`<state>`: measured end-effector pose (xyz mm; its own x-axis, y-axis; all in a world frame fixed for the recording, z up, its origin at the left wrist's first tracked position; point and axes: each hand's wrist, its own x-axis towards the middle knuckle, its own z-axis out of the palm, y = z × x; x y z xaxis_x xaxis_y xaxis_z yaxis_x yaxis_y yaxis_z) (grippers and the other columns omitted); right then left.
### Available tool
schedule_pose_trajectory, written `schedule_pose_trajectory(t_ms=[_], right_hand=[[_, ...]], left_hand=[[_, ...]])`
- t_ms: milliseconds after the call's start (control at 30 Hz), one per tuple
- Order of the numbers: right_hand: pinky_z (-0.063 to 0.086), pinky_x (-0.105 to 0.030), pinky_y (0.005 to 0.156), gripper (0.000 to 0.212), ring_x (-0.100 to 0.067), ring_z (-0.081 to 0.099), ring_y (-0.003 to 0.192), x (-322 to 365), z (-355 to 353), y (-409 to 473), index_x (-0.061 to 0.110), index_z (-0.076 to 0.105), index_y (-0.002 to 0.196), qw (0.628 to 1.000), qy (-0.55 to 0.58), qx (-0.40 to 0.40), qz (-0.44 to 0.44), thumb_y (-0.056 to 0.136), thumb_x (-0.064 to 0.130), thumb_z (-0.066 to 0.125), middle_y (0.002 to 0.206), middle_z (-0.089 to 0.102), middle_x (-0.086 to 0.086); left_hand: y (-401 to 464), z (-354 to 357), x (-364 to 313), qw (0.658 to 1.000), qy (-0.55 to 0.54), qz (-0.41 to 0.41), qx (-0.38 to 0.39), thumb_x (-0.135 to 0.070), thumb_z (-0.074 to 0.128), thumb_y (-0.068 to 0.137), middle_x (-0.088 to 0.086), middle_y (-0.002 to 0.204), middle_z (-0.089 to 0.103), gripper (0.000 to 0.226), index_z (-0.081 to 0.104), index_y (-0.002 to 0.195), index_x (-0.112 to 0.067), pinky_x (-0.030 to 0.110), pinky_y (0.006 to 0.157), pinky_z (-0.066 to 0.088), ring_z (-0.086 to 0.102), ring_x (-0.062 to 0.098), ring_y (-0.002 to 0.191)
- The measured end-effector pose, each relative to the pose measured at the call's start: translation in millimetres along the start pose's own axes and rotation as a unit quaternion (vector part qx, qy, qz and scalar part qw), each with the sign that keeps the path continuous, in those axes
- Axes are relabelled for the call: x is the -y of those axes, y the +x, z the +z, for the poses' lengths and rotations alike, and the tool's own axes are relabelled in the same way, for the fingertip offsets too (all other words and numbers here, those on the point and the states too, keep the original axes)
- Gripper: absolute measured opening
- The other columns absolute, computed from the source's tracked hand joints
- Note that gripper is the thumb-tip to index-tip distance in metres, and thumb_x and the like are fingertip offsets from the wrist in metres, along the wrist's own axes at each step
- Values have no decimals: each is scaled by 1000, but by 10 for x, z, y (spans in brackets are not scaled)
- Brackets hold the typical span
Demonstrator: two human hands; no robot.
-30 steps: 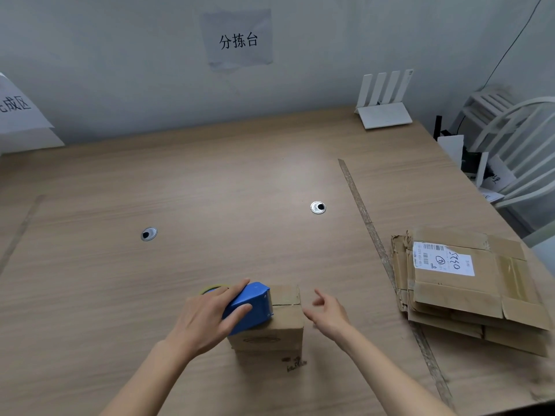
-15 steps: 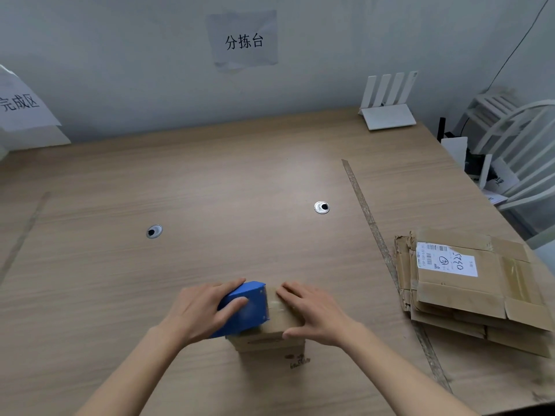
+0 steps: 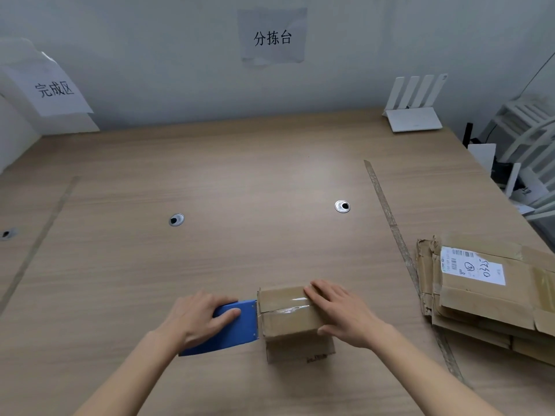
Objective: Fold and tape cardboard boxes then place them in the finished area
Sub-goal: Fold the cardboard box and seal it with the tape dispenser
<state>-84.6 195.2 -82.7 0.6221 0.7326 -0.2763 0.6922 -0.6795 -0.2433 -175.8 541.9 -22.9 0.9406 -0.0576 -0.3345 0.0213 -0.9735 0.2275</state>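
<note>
Wood-grain table, grey wall; left hand grips blue dispenser, right hand fingers flat on box.

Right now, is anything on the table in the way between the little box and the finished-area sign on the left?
Yes: the blue tape dispenser, gripped by the left hand, sits against the small cardboard box on its left side. Beyond that, only bare table shows toward the sign.

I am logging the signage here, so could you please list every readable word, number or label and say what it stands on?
"分拣台": paper sign on the back wall.
"完成区": paper sign at the left wall.
Circled mark and handwritten digits, perhaps "5750": white shipping label on the flattened cardboard stack; its barcode print is too small.
Dark print low on the small box: blurred, unreadable.
</note>
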Motion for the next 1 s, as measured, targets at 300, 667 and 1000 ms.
schedule_pose_trajectory(t_ms=[300, 667, 1000], right_hand=[[-7, -34, 126, 97, -16, -10, 156, 134, 72, 113, 33, -9, 160, 999, -20, 19, 21, 95, 46, 61, 170, -9, 2], [-12, -31, 123, 100, -17, -17, 155, 555, 6, 365, 24, -4, 162, 992, 91, 45, 70, 90, 54, 59, 168, -17, -3], [-13, -38, 125, 76, -12, -18, 154, 1163, 426, 723, 33, 17, 157, 963, 135, -105, 211, 94, 74, 29, 168, 2, 11]], left_hand=[[94, 135, 76, 1000, 12, -20, 9, -65, 35, 95, -17, 111, 70, 44, 59, 128, -48, 31, 71, 47, 62, 12, 94], [144, 369, 154, 999, 0, -37, -13, -69, 21, 84, -11, 94, 69, 59, 61, 114, -39, 32, 67, 47, 61, 16, 82], [9, 395, 302, 998, -39, -39, -23, -71, 26, 87, -16, 105, 70, 54, 57, 124, -49, 33, 72, 50, 62, 14, 89]])
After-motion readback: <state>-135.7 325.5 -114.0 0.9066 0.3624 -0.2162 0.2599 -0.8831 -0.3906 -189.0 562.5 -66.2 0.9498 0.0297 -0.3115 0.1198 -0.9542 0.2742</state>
